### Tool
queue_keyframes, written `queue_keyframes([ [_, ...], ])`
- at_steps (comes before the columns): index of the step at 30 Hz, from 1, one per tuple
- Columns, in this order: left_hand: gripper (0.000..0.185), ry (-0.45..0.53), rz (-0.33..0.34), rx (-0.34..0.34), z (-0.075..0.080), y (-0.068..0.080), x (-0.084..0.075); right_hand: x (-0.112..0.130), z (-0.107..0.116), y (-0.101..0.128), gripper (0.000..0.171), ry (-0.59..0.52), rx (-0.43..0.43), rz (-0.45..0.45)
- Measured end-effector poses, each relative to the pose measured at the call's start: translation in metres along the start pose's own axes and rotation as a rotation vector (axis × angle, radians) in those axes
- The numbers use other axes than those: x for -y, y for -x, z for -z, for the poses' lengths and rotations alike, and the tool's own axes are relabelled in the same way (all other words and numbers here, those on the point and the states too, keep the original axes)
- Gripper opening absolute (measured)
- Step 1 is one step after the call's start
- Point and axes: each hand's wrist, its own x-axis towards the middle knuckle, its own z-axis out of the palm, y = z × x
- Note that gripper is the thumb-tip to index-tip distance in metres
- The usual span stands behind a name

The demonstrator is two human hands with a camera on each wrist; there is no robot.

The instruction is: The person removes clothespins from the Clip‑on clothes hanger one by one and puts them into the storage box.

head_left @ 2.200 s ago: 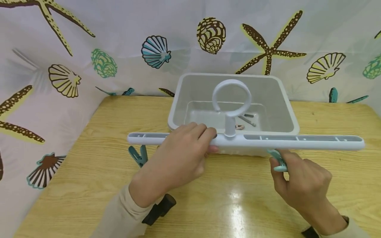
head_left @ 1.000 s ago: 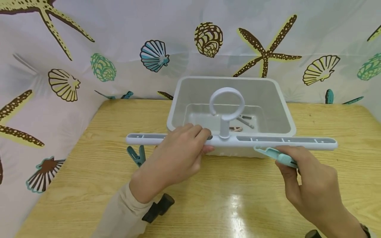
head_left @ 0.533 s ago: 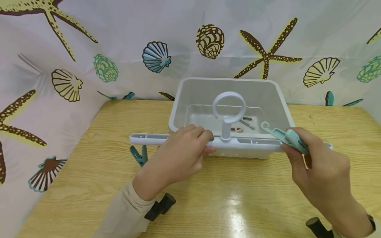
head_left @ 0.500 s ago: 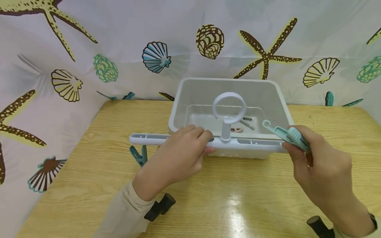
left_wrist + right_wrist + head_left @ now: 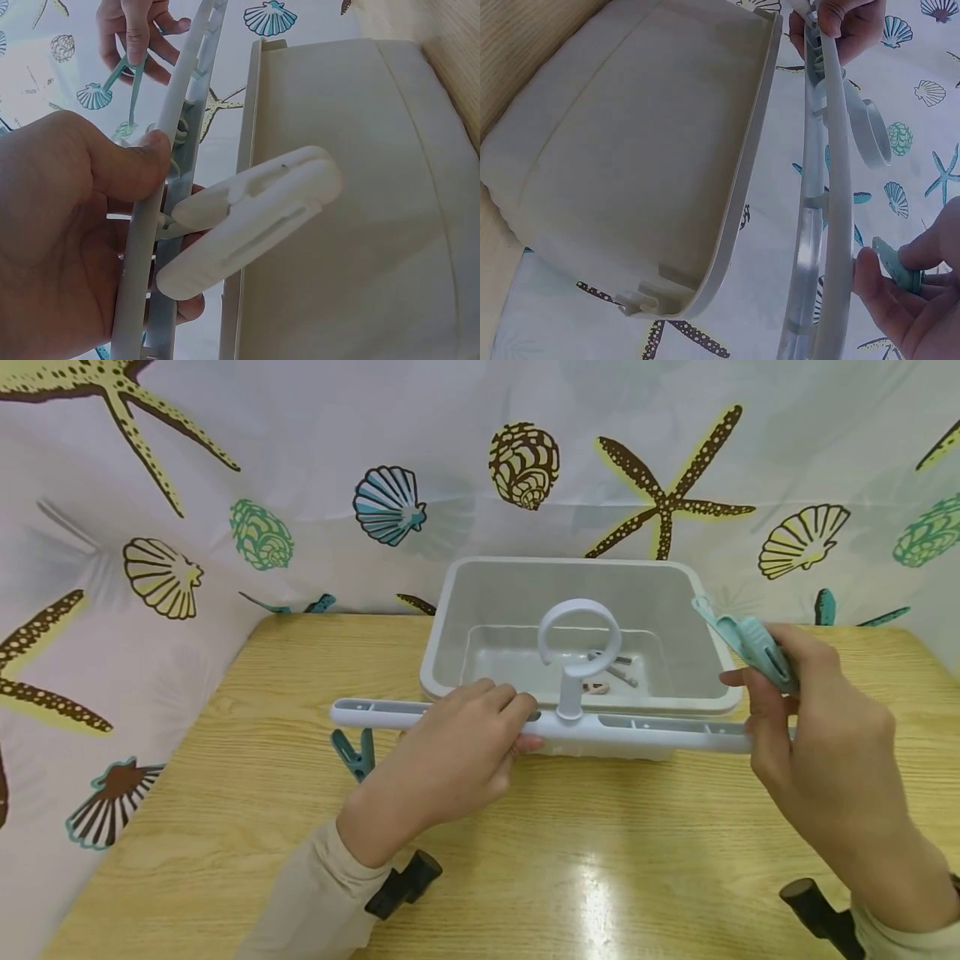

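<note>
In the head view, my left hand (image 5: 450, 760) grips a white plastic hanger bar (image 5: 652, 733) left of its ring-shaped hook (image 5: 579, 608). My right hand (image 5: 836, 760) pinches a light teal clothespin (image 5: 753, 647) with a small loop at its end, above the bar's right end. My right fingers cover that end of the bar; whether they touch it I cannot tell. Below the bar's left end is a dark teal clothespin (image 5: 356, 755). The left wrist view shows a pale clothespin (image 5: 251, 217) hanging from the bar beside my left hand.
A white plastic bin (image 5: 588, 562) stands behind the bar on the wooden table (image 5: 525, 868). A few grey and pinkish clothespins (image 5: 618, 673) lie on its floor. Behind rises a curtain (image 5: 450, 410) printed with shells and starfish.
My right hand has risen from below the bar to above its right end, moving rightward with the light teal clothespin. The bar's right end has tipped slightly down. My left hand keeps its hold.
</note>
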Motion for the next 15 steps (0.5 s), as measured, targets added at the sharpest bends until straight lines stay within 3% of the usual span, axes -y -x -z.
queue_keyframes([
  [5, 0.015, 0.006, -0.001, 0.016, -0.002, -0.001, -0.001, -0.005, 0.001, -0.005, 0.054, 0.027, 0.038, -0.013],
  [9, 0.017, 0.006, -0.003, 0.028, -0.004, -0.002, -0.002, -0.006, -0.001, -0.008, 0.037, 0.045, 0.052, -0.027],
  [15, 0.017, 0.009, 0.013, 0.05, -0.005, -0.002, -0.002, -0.009, -0.007, -0.014, 0.031, 0.102, 0.06, -0.005],
])
